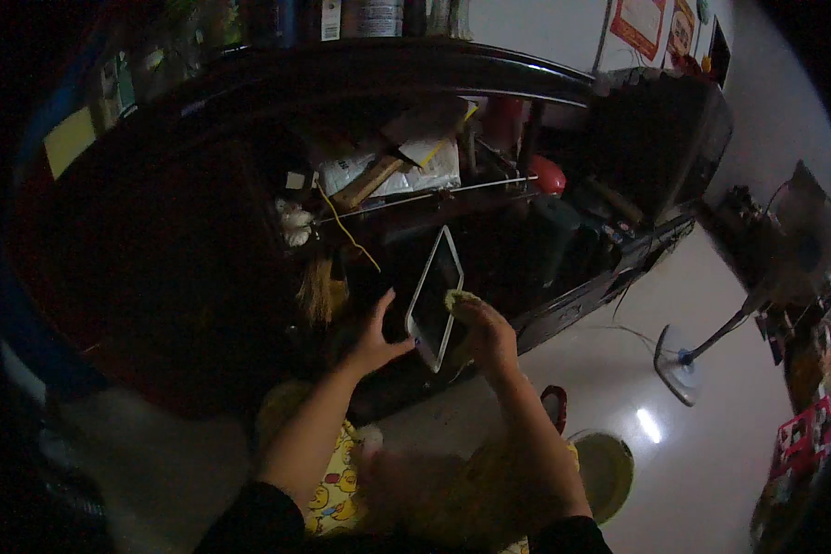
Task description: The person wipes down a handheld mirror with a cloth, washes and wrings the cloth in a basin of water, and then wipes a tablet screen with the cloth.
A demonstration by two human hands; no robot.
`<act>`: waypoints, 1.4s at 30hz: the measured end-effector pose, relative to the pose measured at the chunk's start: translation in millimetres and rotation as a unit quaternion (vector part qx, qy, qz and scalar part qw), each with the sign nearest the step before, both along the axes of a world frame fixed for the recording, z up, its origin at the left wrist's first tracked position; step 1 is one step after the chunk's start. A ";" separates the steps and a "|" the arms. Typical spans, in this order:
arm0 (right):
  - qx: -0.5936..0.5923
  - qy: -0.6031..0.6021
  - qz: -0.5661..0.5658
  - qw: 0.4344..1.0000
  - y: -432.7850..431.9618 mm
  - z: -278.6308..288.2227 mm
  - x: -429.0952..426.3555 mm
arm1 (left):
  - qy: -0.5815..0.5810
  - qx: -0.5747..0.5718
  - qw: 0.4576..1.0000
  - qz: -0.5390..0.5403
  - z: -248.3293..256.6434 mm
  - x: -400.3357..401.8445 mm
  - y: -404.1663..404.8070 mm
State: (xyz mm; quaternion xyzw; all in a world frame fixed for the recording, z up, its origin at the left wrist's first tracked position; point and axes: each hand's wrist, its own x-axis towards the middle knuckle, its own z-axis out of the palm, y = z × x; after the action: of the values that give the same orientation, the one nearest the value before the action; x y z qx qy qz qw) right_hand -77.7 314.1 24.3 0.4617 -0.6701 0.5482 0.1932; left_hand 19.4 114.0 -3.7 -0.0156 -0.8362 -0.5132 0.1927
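Observation:
A white-framed flat panel [435,298] with a dark face, which looks like a tablet or a picture frame, stands tilted before me over the dark cabinet. My left hand [377,341] is at its lower left edge, fingers spread and thumb tip at or touching the frame. My right hand [488,334] pinches a yellow-green cloth or sponge [460,300] against the panel's right side. What supports the panel is too dark to make out.
Behind, a cabinet shelf holds papers [429,170], a wooden piece [367,183] and a yellow cord [346,232]. A straw brush [316,291] hangs left of my hands. A red object [547,174] lies right. On the floor stand a pedestal fan [682,356] and a round basin [606,474].

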 end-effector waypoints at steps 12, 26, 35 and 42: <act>0.251 0.228 -0.073 0.938 -48.1 2.9 6.7 | -0.023 -0.015 1.000 -0.011 -7.8 -20.8 -9.8; 0.310 0.164 -0.081 0.933 -77.7 8.0 -94.3 | 0.049 -0.092 0.992 -0.072 7.2 -33.5 -16.1; 0.231 0.023 -0.047 0.971 -89.7 -17.7 -189.5 | 0.073 -0.107 0.987 -0.098 5.1 -41.5 -16.9; 0.143 -0.146 0.011 0.979 -110.3 -50.9 -245.9 | 0.075 -0.138 0.984 -0.089 5.7 -43.8 -13.6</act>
State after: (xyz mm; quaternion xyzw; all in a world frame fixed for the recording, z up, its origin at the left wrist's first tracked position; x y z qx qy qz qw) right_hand -323.6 203.8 -26.7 0.4071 -0.7571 0.5105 0.0192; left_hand -24.4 100.5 2.0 -0.1551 -0.8776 -0.4052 0.2038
